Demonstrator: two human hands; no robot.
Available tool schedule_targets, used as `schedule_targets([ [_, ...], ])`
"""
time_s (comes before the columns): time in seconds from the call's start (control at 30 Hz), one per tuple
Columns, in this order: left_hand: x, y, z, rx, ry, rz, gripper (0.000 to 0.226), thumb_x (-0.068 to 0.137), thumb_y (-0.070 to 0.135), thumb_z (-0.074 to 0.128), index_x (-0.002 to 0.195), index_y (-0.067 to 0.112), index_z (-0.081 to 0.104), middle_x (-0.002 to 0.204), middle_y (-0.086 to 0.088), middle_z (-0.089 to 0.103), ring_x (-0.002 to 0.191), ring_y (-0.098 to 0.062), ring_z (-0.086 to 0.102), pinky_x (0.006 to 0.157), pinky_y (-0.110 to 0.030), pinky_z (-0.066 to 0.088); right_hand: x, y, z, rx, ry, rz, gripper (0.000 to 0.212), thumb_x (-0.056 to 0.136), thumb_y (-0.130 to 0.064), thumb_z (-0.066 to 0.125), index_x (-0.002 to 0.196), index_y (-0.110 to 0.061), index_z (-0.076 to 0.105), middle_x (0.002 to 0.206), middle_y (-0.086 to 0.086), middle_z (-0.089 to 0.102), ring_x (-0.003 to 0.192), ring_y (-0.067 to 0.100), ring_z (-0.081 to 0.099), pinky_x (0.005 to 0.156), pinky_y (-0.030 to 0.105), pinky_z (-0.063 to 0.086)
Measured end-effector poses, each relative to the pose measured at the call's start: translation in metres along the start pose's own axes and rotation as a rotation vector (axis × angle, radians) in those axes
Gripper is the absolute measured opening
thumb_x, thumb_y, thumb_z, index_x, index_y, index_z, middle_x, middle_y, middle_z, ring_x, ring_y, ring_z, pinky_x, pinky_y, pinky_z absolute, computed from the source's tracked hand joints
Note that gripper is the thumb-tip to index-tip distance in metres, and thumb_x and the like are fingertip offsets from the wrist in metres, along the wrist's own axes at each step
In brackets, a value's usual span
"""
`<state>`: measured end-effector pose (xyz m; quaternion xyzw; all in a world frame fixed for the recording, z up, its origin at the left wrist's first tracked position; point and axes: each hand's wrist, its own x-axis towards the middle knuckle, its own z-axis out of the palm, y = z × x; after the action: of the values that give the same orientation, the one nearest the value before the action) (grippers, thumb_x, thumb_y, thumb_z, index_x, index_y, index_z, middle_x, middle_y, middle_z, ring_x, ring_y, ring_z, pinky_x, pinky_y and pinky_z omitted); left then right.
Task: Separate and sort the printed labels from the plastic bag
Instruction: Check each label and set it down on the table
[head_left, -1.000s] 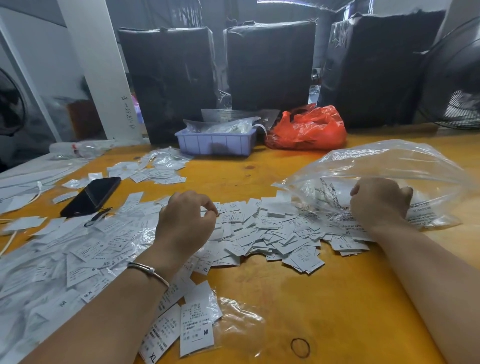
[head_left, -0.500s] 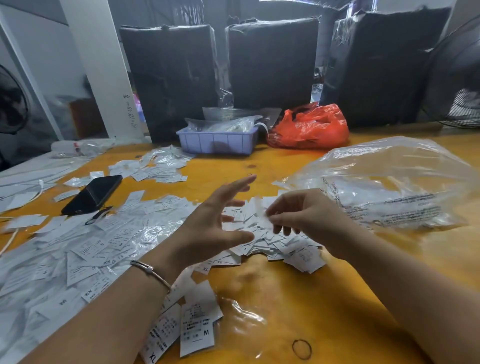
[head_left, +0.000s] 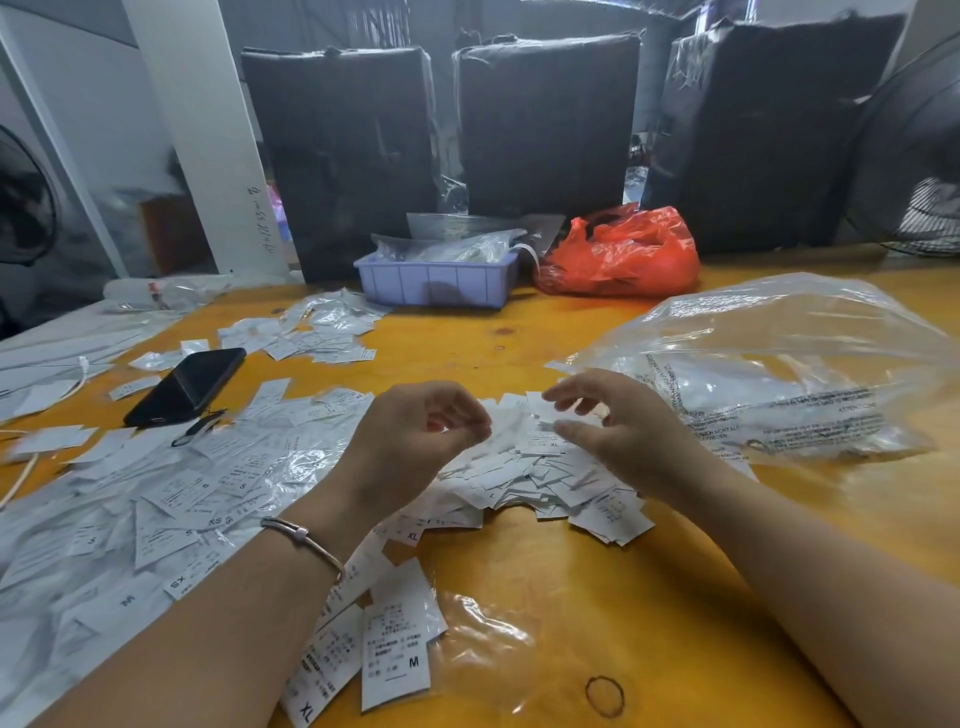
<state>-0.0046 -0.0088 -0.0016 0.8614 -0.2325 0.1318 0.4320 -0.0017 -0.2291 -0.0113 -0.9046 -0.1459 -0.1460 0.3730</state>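
Observation:
A heap of small white printed labels (head_left: 545, 478) lies in the middle of the yellow table (head_left: 545, 597). My left hand (head_left: 415, 431) hovers over the heap's left side with its fingers curled in; I see nothing in it. Just right of it, my right hand (head_left: 618, 431) hangs over the heap with fingers and thumb loosely spread, close to a label. The big clear plastic bag (head_left: 779, 364), printed with black text, lies puffed up on the table to the right, apart from both hands. More labels and clear sleeves (head_left: 156, 493) cover the table's left side.
A black phone (head_left: 187, 387) lies at the left, with a smaller label pile (head_left: 311, 332) behind it. At the back stand a lavender tray (head_left: 436, 283), a red plastic bag (head_left: 618, 254) and black wrapped bundles (head_left: 545, 119). M and XL labels (head_left: 395, 649) and a rubber band (head_left: 604, 696) lie near the front.
My right hand left the clear bag and moved left over the label heap. My left hand lifted off the heap, spread flat, then curled its fingers in again.

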Motion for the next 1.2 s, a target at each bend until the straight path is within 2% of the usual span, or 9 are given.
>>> schedule_targets([
  [0.13, 0.0, -0.001, -0.002, -0.13, 0.029, -0.078, 0.01, 0.08, 0.005, 0.075, 0.082, 0.01, 0.067, 0.075, -0.001, 0.074, 0.07, -0.014, 0.072, 0.069, -0.026, 0.058, 0.001, 0.004, 0.008, -0.327, -0.149, -0.077, 0.039, 0.082, -0.043, 0.068, 0.114, -0.022, 0.067, 0.115, -0.01, 0.059, 0.111, 0.011, 0.044, 0.094, 0.037, 0.039],
  [0.3, 0.0, 0.002, -0.002, -0.248, 0.012, -0.165, 0.025, 0.072, -0.002, 0.08, 0.088, 0.005, 0.062, 0.081, -0.005, 0.076, 0.076, -0.019, 0.074, 0.072, -0.029, 0.06, 0.002, 0.003, 0.009, -0.35, -0.059, -0.216, 0.015, 0.084, -0.032, 0.069, 0.09, -0.019, 0.075, 0.097, -0.008, 0.067, 0.096, 0.015, 0.05, 0.087, 0.039, 0.042],
  [0.4, 0.0, 0.004, -0.002, -0.242, -0.014, -0.223, 0.035, 0.069, -0.002, 0.081, 0.096, 0.012, 0.065, 0.079, -0.005, 0.073, 0.075, -0.024, 0.073, 0.071, -0.033, 0.061, 0.003, 0.004, 0.009, -0.431, -0.058, -0.287, 0.017, 0.089, -0.028, 0.063, 0.083, -0.016, 0.074, 0.09, -0.006, 0.068, 0.091, 0.016, 0.052, 0.083, 0.037, 0.043],
  [0.6, 0.0, 0.003, 0.0, -0.262, -0.024, -0.265, 0.005, 0.085, 0.001, 0.069, 0.081, 0.004, 0.068, 0.078, -0.016, 0.072, 0.072, -0.023, 0.074, 0.067, -0.032, 0.061, 0.003, -0.005, 0.005, -0.434, -0.055, -0.323, 0.021, 0.087, -0.033, 0.063, 0.077, -0.016, 0.069, 0.088, -0.006, 0.068, 0.086, 0.012, 0.053, 0.08, 0.033, 0.045],
  [0.7, 0.0, 0.001, 0.0, -0.245, -0.006, -0.274, 0.005, 0.086, 0.008, 0.07, 0.084, 0.003, 0.07, 0.073, -0.011, 0.074, 0.07, -0.024, 0.073, 0.065, -0.031, 0.059, 0.0, -0.008, 0.0, -0.274, -0.033, -0.241, 0.024, 0.08, -0.037, 0.063, 0.069, -0.017, 0.069, 0.078, -0.006, 0.068, 0.076, 0.012, 0.058, 0.069, 0.037, 0.051],
  [0.83, -0.001, -0.003, 0.001, -0.224, -0.009, -0.272, 0.008, 0.085, 0.013, 0.071, 0.086, 0.006, 0.074, 0.075, -0.007, 0.075, 0.069, -0.017, 0.073, 0.063, -0.026, 0.057, 0.003, 0.0, -0.005, -0.098, -0.029, -0.066, 0.015, 0.082, -0.031, 0.07, 0.092, -0.02, 0.072, 0.087, -0.01, 0.066, 0.079, 0.011, 0.06, 0.072, 0.034, 0.052],
  [0.9, 0.0, -0.003, 0.0, -0.197, 0.0, -0.254, 0.003, 0.082, 0.01, 0.074, 0.084, 0.008, 0.076, 0.074, -0.008, 0.075, 0.066, -0.014, 0.07, 0.063, -0.026, 0.056, 0.003, 0.004, -0.006, -0.081, -0.125, 0.004, 0.036, 0.074, -0.038, 0.077, 0.105, -0.023, 0.067, 0.093, -0.012, 0.061, 0.084, 0.008, 0.056, 0.072, 0.026, 0.047],
  [1.0, 0.0, -0.001, -0.001, -0.212, -0.022, -0.244, 0.004, 0.077, 0.004, 0.077, 0.079, 0.006, 0.076, 0.073, -0.014, 0.073, 0.064, -0.018, 0.065, 0.065, -0.031, 0.055, 0.005, 0.004, -0.004, -0.179, -0.236, 0.036, 0.062, 0.063, -0.048, 0.081, 0.116, -0.022, 0.063, 0.103, -0.007, 0.056, 0.093, 0.009, 0.051, 0.078, 0.027, 0.045],
  [1.2, -0.001, 0.002, 0.001, -0.232, -0.085, -0.216, 0.011, 0.075, 0.011, 0.08, 0.077, 0.002, 0.073, 0.07, -0.014, 0.071, 0.06, -0.015, 0.063, 0.058, -0.023, 0.052, 0.005, -0.001, 0.0, -0.03, -0.264, 0.178, 0.056, 0.059, -0.036, 0.088, 0.107, -0.019, 0.064, 0.108, -0.002, 0.055, 0.1, 0.013, 0.054, 0.086, 0.032, 0.048],
])
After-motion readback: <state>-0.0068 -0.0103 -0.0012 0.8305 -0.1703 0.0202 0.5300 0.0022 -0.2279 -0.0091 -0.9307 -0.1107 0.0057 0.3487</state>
